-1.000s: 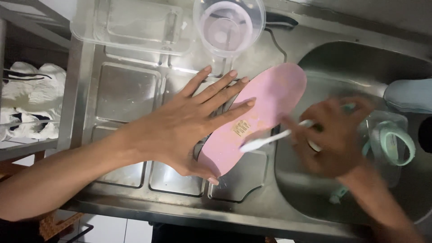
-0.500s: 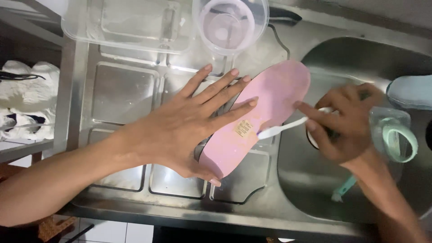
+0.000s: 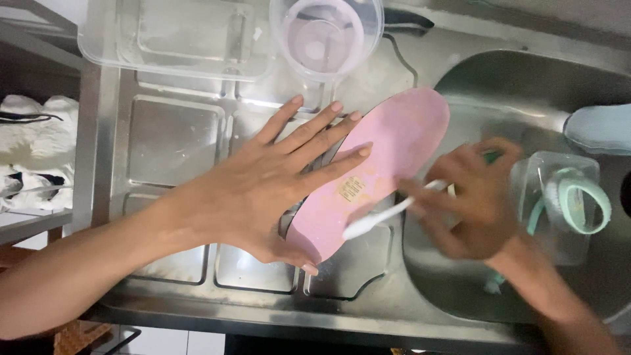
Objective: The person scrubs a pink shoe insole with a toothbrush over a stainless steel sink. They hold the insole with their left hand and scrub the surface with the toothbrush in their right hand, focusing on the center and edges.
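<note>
A pink shoe insole (image 3: 388,154) lies slanted on the steel draining board, its toe end reaching over the sink bowl. My left hand (image 3: 276,181) lies flat on its heel half with fingers spread, pressing it down. My right hand (image 3: 467,200), blurred by motion, grips a white toothbrush (image 3: 378,219) whose head rests on the insole's lower edge near a small printed label.
A clear rectangular plastic tub (image 3: 174,33) and a round clear measuring jug (image 3: 327,36) stand at the back of the steel draining board (image 3: 171,141). In the sink bowl (image 3: 526,85) sit a clear container with mint-green laces (image 3: 568,197) and a grey shoe (image 3: 601,128). White shoes (image 3: 29,148) lie left.
My right hand has swept the toothbrush back down toward the insole's middle after reaching further up half a second ago. My left hand and the insole have stayed put.
</note>
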